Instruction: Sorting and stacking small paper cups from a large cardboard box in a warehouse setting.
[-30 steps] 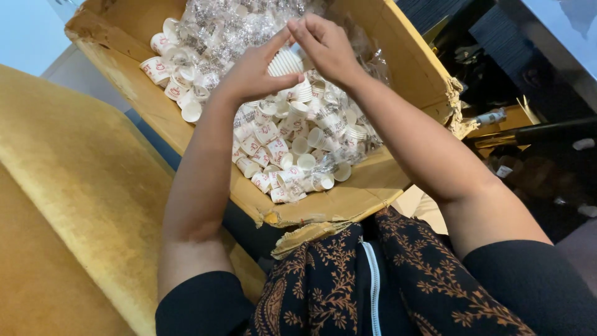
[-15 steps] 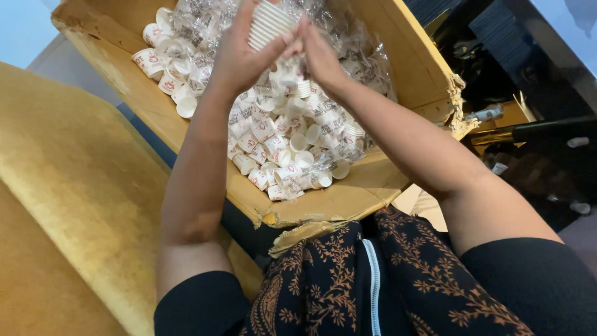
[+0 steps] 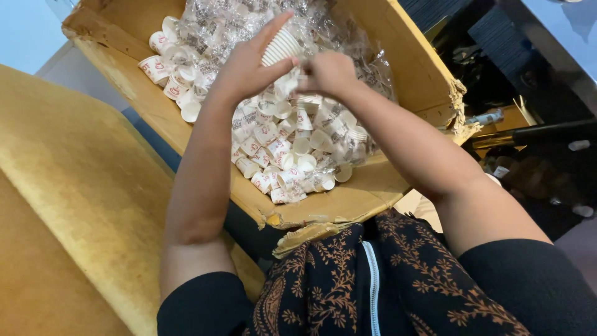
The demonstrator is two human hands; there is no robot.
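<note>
An open cardboard box [image 3: 398, 68] rests on my lap, filled with several small white paper cups [image 3: 280, 155] with red marks and crinkled clear plastic wrap [image 3: 217, 25]. My left hand [image 3: 245, 65] holds a short ribbed stack of white cups [image 3: 280, 46] above the pile, thumb and fingers around it. My right hand [image 3: 326, 73] is closed right beside it, fingertips pinching at the stack's lower end.
A yellow upholstered seat [image 3: 74, 186] fills the left side. Dark clutter, a black rod [image 3: 547, 132] and a small bottle [image 3: 485, 118] lie right of the box. My dark patterned garment [image 3: 348, 280] with a zip sits below the box's torn front edge.
Both hands, holding the cup stack, rose toward the far end of the box and then came back down a little. The right hand now pinches the stack's lower end.
</note>
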